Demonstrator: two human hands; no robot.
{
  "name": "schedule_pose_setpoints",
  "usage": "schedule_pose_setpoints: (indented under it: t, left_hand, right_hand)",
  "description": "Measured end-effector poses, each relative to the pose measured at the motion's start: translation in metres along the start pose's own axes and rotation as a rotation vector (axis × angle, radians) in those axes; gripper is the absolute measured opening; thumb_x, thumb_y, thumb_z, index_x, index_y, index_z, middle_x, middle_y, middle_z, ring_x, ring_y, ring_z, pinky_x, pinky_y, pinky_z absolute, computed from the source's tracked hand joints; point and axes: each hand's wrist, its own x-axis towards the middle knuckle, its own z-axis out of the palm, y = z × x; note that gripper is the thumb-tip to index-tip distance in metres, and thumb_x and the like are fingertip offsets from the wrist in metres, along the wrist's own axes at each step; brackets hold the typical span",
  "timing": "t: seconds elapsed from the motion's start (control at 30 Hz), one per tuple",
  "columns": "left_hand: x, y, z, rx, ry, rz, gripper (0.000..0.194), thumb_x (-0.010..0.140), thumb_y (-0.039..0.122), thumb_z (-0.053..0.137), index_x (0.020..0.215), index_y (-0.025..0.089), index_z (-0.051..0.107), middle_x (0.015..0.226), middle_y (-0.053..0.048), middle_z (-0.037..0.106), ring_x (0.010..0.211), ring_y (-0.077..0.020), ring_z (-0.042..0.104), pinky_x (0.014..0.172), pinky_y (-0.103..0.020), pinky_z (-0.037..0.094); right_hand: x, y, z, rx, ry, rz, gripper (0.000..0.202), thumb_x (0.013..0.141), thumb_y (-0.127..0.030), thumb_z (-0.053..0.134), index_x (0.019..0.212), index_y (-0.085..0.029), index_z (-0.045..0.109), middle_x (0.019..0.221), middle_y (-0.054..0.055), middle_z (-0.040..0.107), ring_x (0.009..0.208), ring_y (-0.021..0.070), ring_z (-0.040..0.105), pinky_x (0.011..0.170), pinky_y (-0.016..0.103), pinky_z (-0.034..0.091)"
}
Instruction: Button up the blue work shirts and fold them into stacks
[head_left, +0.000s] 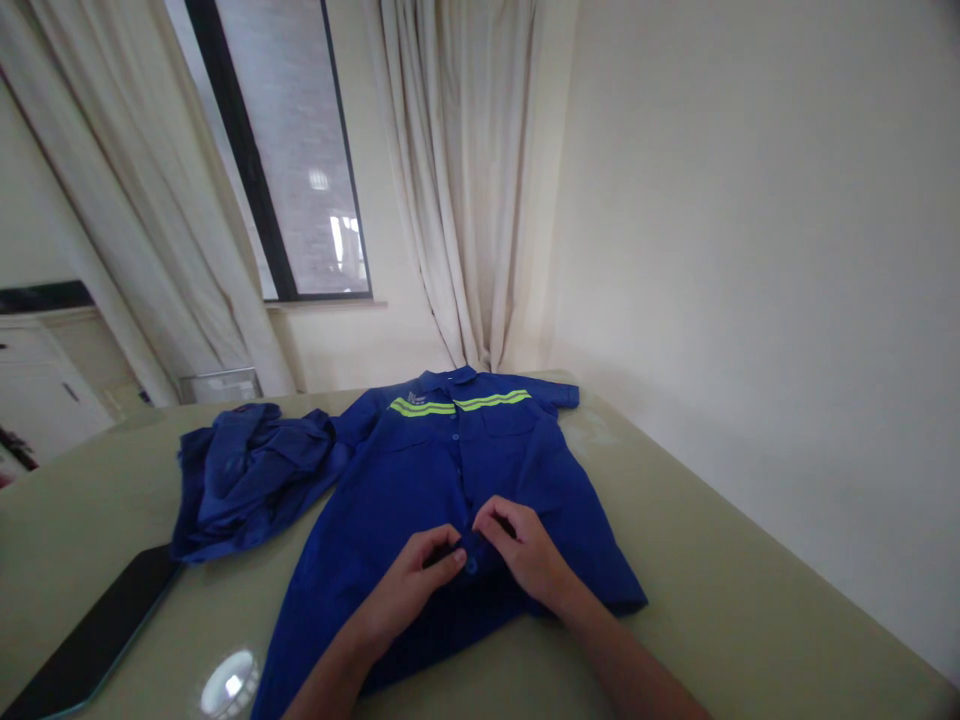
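We observe dim, diffuse indoor light. Pale reflections mark the window [300, 130], and a round patch of glare lies on the desk [720, 600]. Soft shadow grades across the wall [750, 250], while the lower front of the shirt [412, 480] sinks into deep shade. We note wide-angle slanting toward the edges, darkened right-hand corners and slight overall softness.

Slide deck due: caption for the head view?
Left hand and right hand at the lower front of a blue shirt laid on a table, crumpled blue cloth beside it.
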Motion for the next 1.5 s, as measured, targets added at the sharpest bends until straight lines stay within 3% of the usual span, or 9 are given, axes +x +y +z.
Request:
schedule_pose_setpoints:
  t: [0.27,0.4,0.6,0.77,0.9,1.0,1.07,1.23,1.5]
  left_hand:
    - [0.002,0.002,-0.003,-0.024,0.057,-0.073,0.039,0.077,0.058,0.07,0.078,0.02,0.066,0.073,0.003,0.058,0.074,-0.0148,0.05,0.068,-0.025,0.038]
    - [0.001,-0.004,-0.006,0.017,-0.038,-0.059,0.039,0.076,0.055,0.074,0.082,0.018,0.067,0.07,0.005,0.055,0.066,-0.0114,0.044,0.062,-0.024,0.033]
    - [-0.012,0.006,0.004,0.342,-0.208,0.011,0.015,0.068,0.025,0.08,0.08,0.021,0.074,0.079,0.002,0.068,0.074,-0.0149,0.057,0.066,-0.024,0.039]
    - [-0.018,0.021,0.013,0.435,-0.362,0.045,0.018,0.084,0.041,0.071,0.084,0.024,0.079,0.084,-0.001,0.075,0.076,-0.0176,0.064,0.066,-0.025,0.043]
    - [-0.006,0.008,0.012,0.478,-0.09,0.052,0.04,0.102,0.037,0.04,0.082,0.02,0.071,0.076,-0.002,0.071,0.069,-0.0173,0.064,0.066,-0.027,0.047]
    - [0.005,-0.009,0.013,0.658,0.183,0.195,0.028,0.1,0.026,0.042,0.106,0.021,0.069,0.102,-0.006,0.07,0.096,-0.0207,0.065,0.088,-0.031,0.049]
    - [0.012,-0.014,0.016,0.767,0.225,0.226,0.031,0.098,0.021,0.044,0.122,0.022,0.064,0.119,-0.008,0.065,0.112,-0.0222,0.062,0.098,-0.033,0.046]
    - [0.022,-0.007,0.023,1.009,0.224,0.069,0.022,0.098,0.023,0.048,0.112,0.026,0.066,0.115,-0.004,0.064,0.091,-0.0203,0.068,0.074,-0.03,0.048]
    - [0.026,-0.003,0.021,0.787,0.312,-0.004,0.008,0.092,0.023,0.055,0.091,0.027,0.062,0.093,0.003,0.07,0.089,-0.0191,0.067,0.067,-0.027,0.036]
  right_hand:
    - [-0.002,-0.013,-0.004,0.195,-0.133,0.077,0.028,0.077,-0.046,0.083,0.082,-0.02,0.074,0.071,-0.002,0.068,0.065,0.0143,0.059,0.062,0.025,0.045]
    - [-0.002,-0.011,-0.005,0.194,-0.128,0.055,0.022,0.077,-0.04,0.084,0.081,-0.02,0.076,0.07,-0.002,0.069,0.066,0.0139,0.06,0.063,0.025,0.045]
    - [-0.001,-0.007,-0.009,0.251,-0.154,0.131,0.031,0.088,-0.049,0.071,0.088,-0.018,0.071,0.073,0.0,0.067,0.058,0.0124,0.06,0.056,0.024,0.046]
    - [0.0,-0.006,-0.011,-0.088,-0.064,0.11,0.031,0.093,-0.05,0.063,0.085,-0.021,0.068,0.069,-0.001,0.064,0.055,0.0125,0.058,0.053,0.023,0.041]
    - [-0.003,-0.002,-0.003,-0.465,-0.058,0.171,0.024,0.079,-0.041,0.077,0.09,-0.022,0.067,0.066,-0.001,0.066,0.062,0.0156,0.06,0.056,0.024,0.037]
    - [-0.004,0.001,0.005,-0.681,-0.051,0.232,0.015,0.078,-0.028,0.07,0.092,-0.022,0.067,0.071,0.0,0.068,0.067,0.0171,0.062,0.06,0.025,0.034]
    - [-0.003,0.003,0.007,-0.717,-0.035,0.251,0.013,0.077,-0.02,0.064,0.09,-0.022,0.068,0.073,0.001,0.069,0.068,0.0172,0.063,0.061,0.025,0.035]
    - [0.006,0.005,-0.006,-0.381,0.041,0.235,0.006,0.074,-0.018,0.057,0.073,-0.02,0.063,0.065,-0.001,0.063,0.064,0.0143,0.057,0.06,0.024,0.037]
    - [0.02,0.016,0.002,0.169,-0.004,0.382,0.009,0.069,-0.019,0.055,0.077,-0.021,0.058,0.051,-0.008,0.052,0.046,0.0108,0.046,0.049,0.022,0.035]
